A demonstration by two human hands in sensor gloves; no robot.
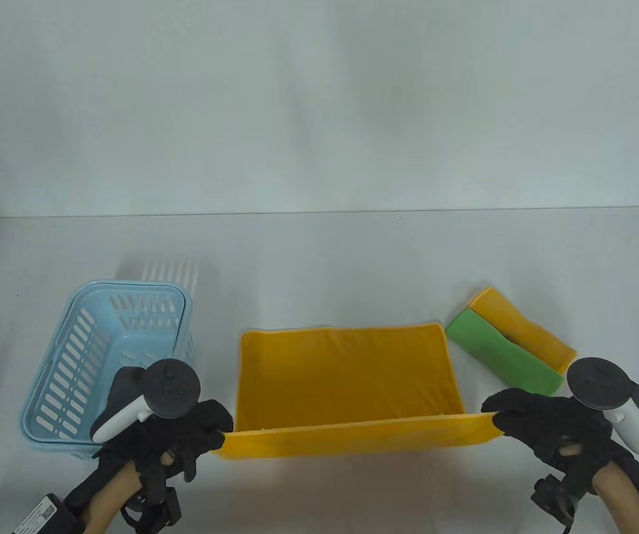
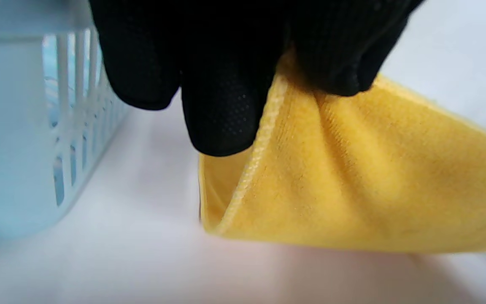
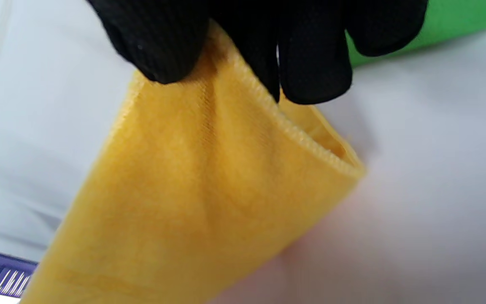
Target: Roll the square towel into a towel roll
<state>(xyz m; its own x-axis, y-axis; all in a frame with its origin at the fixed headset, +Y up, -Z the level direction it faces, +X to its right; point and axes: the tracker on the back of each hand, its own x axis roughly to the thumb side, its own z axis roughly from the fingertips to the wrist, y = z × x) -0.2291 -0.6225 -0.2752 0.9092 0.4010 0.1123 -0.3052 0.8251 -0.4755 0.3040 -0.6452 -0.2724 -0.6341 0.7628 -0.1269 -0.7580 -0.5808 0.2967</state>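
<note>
— So why is the white bench (image 1: 319, 261) laid out like that?

— Likely for flow. The yellow square towel (image 1: 347, 372) is lying in the middle near the front edge, most of it flat, while its near edge is being lifted off the surface. That raised strip is what I'd judge to be the start of the roll.

— And the pale blue slotted basket (image 1: 102, 356) on the left?

— It is sitting just beside the towel, probably waiting to receive finished rolls. I can't tell for certain.

— The pieces on the right?

— A green rolled towel (image 1: 500, 353) and a yellow rolled towel (image 1: 525, 328) are lying side by side and touching, near the big towel's far right corner. They are serving, I'd guess, as done examples.

— Now the hands.

— The left hand (image 1: 186, 428) is pinching the near left corner; its grip is narrow, with the fingertips (image 2: 222, 118) clamping the hemmed edge. The right hand (image 1: 541, 423) is doing the same at the near right corner, fingertips (image 3: 314, 71) closing on the hem.

— Why both corners?

— Holding each end is keeping the edge taut and level, so the first turn should be coming over evenly rather than skewing.
</note>
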